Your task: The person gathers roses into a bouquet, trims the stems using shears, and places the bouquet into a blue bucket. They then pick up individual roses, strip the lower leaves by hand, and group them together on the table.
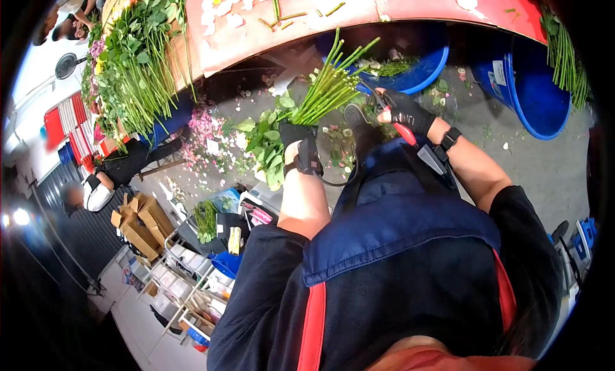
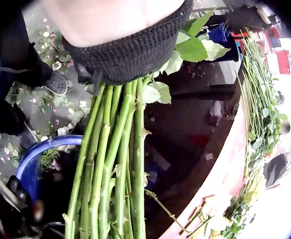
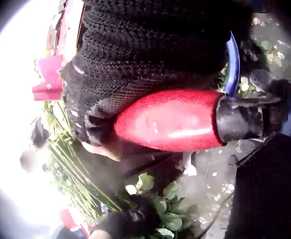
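Observation:
A bundle of green stems (image 1: 330, 82) with leaves at its lower end is gripped by my gloved left hand (image 1: 296, 138), the cut ends fanning up and right. In the left wrist view the stems (image 2: 110, 164) run down from the black glove (image 2: 123, 57). My gloved right hand (image 1: 407, 113) holds a red-handled cutting tool (image 1: 405, 134), its blades near the stem ends. Up close in the right wrist view, the red handle (image 3: 170, 120) lies against the knitted glove (image 3: 140, 55); the blades are hidden there.
A pink-red table (image 1: 250, 43) curves across the top, with cut stem pieces and petals on it. Blue bins (image 1: 538, 118) stand beneath its edge. More long stems (image 1: 144, 82) lie at the left. Petals and leaves litter the floor (image 1: 474, 153); boxes (image 1: 138, 227) stand lower left.

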A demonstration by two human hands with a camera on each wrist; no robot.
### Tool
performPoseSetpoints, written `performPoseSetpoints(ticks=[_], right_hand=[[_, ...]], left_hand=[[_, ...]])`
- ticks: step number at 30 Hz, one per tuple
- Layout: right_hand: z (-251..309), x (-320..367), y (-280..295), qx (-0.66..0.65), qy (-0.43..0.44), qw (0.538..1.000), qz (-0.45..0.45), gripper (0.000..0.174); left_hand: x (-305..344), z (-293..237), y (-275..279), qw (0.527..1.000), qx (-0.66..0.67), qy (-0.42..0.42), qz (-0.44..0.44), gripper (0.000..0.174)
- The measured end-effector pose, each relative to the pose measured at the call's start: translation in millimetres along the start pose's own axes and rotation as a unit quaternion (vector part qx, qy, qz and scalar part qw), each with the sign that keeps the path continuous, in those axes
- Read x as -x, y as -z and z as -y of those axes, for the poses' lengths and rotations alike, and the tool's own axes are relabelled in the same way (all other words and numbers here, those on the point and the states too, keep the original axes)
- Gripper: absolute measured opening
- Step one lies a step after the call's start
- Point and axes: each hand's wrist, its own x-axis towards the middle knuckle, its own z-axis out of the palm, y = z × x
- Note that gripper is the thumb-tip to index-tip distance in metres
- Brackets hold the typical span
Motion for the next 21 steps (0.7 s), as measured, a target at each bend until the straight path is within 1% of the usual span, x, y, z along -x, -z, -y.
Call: performPoseSetpoints(ticks=[1, 3, 4, 5, 8, 9, 12, 13, 15, 16, 17, 20, 21], right_hand=[[-0.8, 2.5, 1.8, -0.011, 0.013, 1.0, 0.018, 0.062], [-23.4, 6.6, 0.9, -0.034, 0.0, 0.999, 0.011, 0.063], [-21.8, 5.9, -0.9, -0.046, -0.008, 0.999, 0.01, 0.063], [-20.3, 3.0, -2.5, -0.027, -0.008, 1.0, 0.011, 0.062], [-9.4, -6.0, -4.1, -0.043, -0.011, 0.998, 0.037, 0.07], [-8.6, -10.6, -7.0, -0.054, -0.009, 0.998, 0.012, 0.067], [-6.3, -9.8, -9.2, -0.085, -0.003, 0.996, 0.006, 0.066], [-4.6, -9.6, -11.7, -0.062, 0.022, 0.998, -0.02, 0.061], [-19.4, -8.6, -20.7, -0.024, 0.003, 0.998, -0.062, 0.042], [-15.3, -5.1, -23.5, -0.003, -0.009, 0.997, -0.081, 0.033], [0.1, 0.6, -21.6, -0.012, 0.004, 0.996, -0.091, 0.028], [-5.1, 3.4, -23.2, -0.037, -0.013, 0.995, -0.088, 0.029], [-4.0, 10.1, -16.6, 0.001, -0.052, 0.997, -0.053, 0.03]], left_hand=[[0.7, 0.2, 0.7, 1.0, 0.002, 0.002, -0.001, 0.031], [1.6, 0.9, 3.2, 1.0, 0.004, 0.006, -0.006, 0.031], [2.2, -0.4, 4.4, 1.0, 0.005, 0.006, -0.008, 0.031], [2.7, -0.2, 4.8, 1.0, 0.007, 0.007, -0.011, 0.031], [2.9, 0.7, 4.7, 1.0, 0.012, 0.016, -0.017, 0.031], [4.4, 0.7, 5.7, 1.0, 0.014, 0.016, -0.019, 0.031], [6.1, 2.0, 7.7, 0.999, 0.022, 0.021, -0.026, 0.031], [5.5, 2.3, 7.2, 0.999, 0.024, 0.022, -0.028, 0.031], [5.3, 2.9, 7.8, 0.999, 0.032, 0.024, -0.034, 0.03], [5.9, 3.1, 8.4, 0.998, 0.037, 0.024, -0.039, 0.03], [6.4, 3.2, 8.9, 0.998, 0.044, 0.027, -0.044, 0.03], [8.7, 4.0, 10.5, 0.995, 0.065, 0.036, -0.065, 0.03], [10.7, 3.6, 12.7, 0.995, 0.068, 0.038, -0.07, 0.03]])
